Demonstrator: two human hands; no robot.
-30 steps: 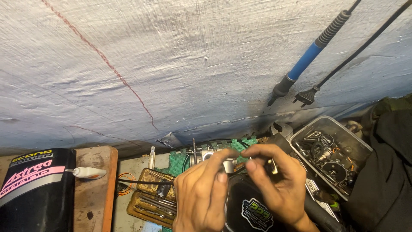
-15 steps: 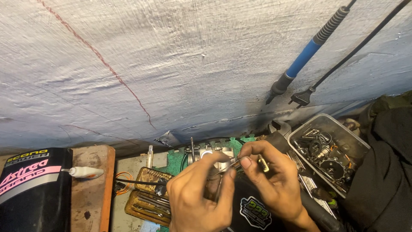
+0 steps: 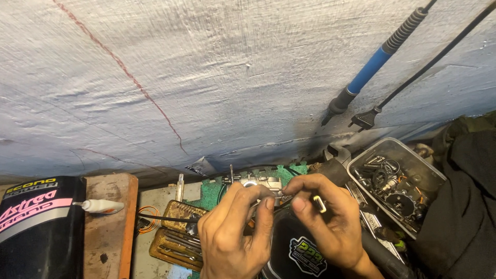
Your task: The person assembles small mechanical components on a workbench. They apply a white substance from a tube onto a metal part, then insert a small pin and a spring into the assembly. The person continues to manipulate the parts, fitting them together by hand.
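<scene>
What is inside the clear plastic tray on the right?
The clear plastic tray holds a jumble of small dark metal parts, some round, some screw-like. What lies beneath the top layer is covered.

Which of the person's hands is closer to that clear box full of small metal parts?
The right. The right hand is just beside the clear parts box, which lies up and to its right. The left hand is farther off, on the other side of the right hand.

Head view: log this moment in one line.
left hand pinching small metal part | right hand pinching same part | parts tray at right
</scene>
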